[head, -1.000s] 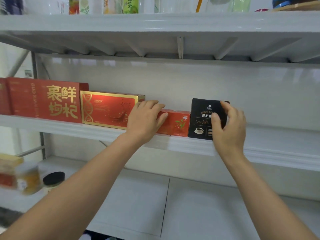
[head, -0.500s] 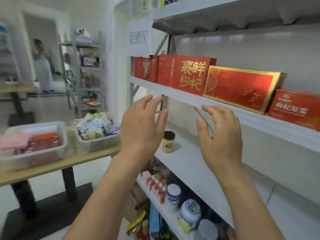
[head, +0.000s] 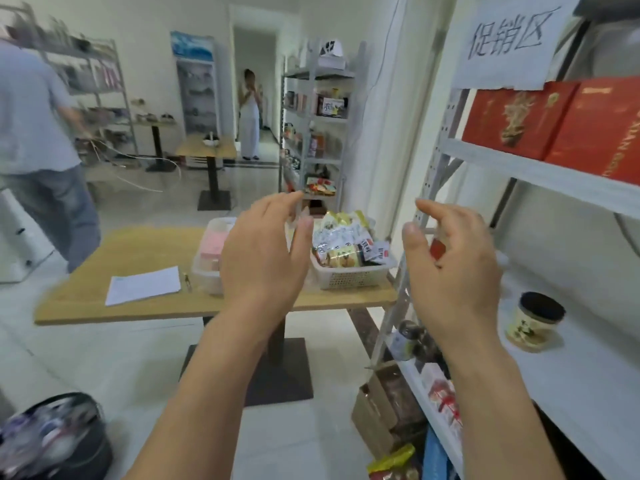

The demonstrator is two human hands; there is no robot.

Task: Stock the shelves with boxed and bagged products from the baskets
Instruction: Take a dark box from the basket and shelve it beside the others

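Head view: left hand (head: 263,261), right hand (head: 457,271) empty, fingers (head: 273,209) loosely spread; basket (head: 349,279) lies beyond, between them.

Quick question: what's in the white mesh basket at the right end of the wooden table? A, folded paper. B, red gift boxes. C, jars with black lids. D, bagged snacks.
D: the white basket on the wooden table is heaped with shiny snack bags.
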